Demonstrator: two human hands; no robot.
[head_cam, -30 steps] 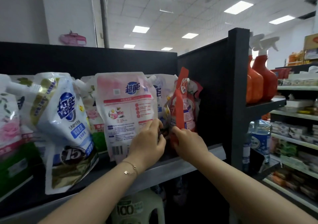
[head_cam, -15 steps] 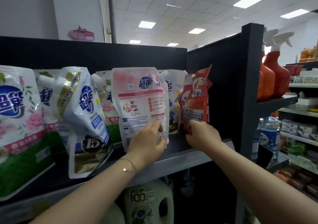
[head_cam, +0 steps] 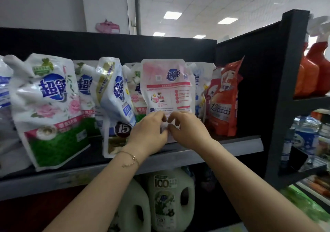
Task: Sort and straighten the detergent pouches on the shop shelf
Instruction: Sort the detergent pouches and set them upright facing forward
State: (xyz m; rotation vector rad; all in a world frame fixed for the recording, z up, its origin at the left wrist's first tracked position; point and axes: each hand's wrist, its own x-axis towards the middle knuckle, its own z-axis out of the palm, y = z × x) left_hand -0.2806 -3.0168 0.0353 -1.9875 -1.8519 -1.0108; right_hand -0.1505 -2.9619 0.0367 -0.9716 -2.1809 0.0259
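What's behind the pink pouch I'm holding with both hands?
Behind the pink pouch, a rose-printed pouch peeks out at its left edge and a blue-printed pouch at its right. Their middles, and anything between them, are covered.

The pink pouch [head_cam: 167,87] fades to white, with a blue logo and red band. The orange-red pouch [head_cam: 224,103] stands at the right end of the black, grey-edged shelf [head_cam: 232,148]. The rose pouch [head_cam: 48,106], toward its left edge, is white with pink flowers over green.
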